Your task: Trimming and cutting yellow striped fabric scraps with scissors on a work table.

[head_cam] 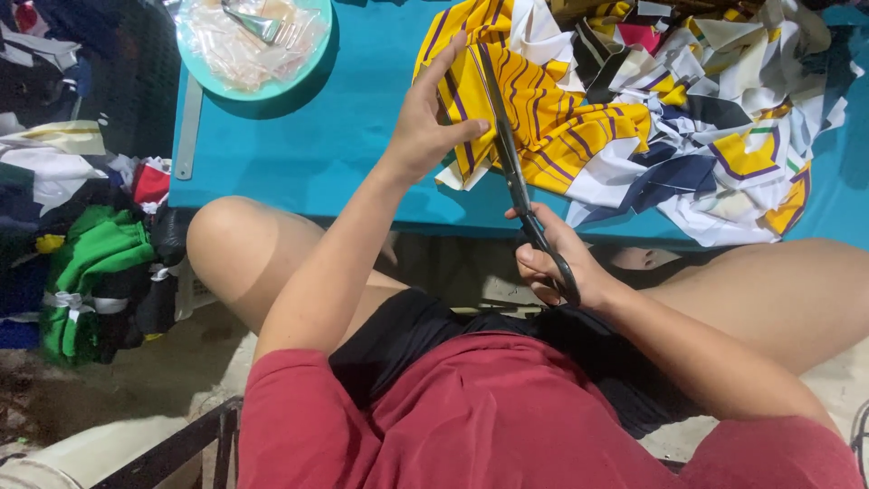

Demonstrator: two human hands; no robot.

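Note:
My left hand (431,119) pinches the near edge of a yellow cloth with purple stripes (534,109) that lies on a teal table (344,136). My right hand (559,264), below the table's front edge, grips the black handles of long scissors (509,149). The blades point away from me and run along the striped cloth right beside my left thumb. A heap of white, navy and yellow fabric pieces (724,136) lies to the right of the striped cloth.
A round teal bowl (319,45) with clear plastic bags and a metal clip stands at the table's far left. A metal ruler (188,131) lies along the left edge. Green, red and white clothes (90,263) are piled on the floor at left.

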